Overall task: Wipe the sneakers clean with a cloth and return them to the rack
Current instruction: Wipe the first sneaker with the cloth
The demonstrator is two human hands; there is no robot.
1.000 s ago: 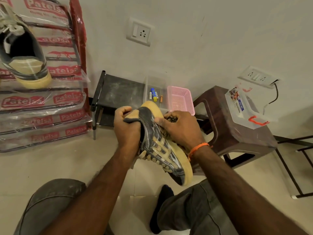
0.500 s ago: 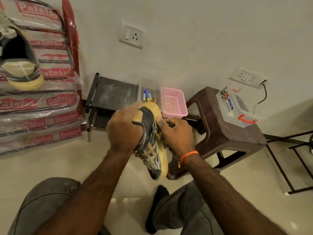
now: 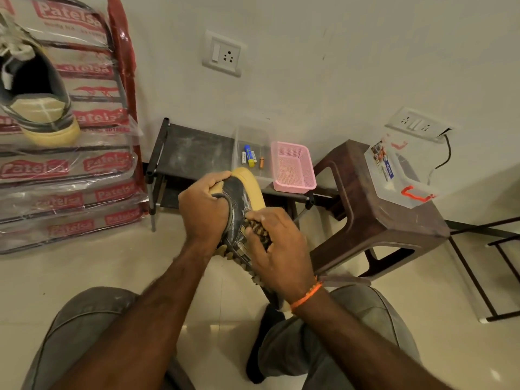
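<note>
Left hand [image 3: 204,209] grips the heel end of the sneaker [image 3: 239,204], right hand [image 3: 277,249] presses a patterned cloth [image 3: 257,230] against its dark side. The shoe hangs above the knees, long axis running from the far heel down toward the body, tan rubber sole facing right. Its mate [image 3: 36,94] sits on the plastic-wrapped rack [image 3: 84,170], left.
</note>
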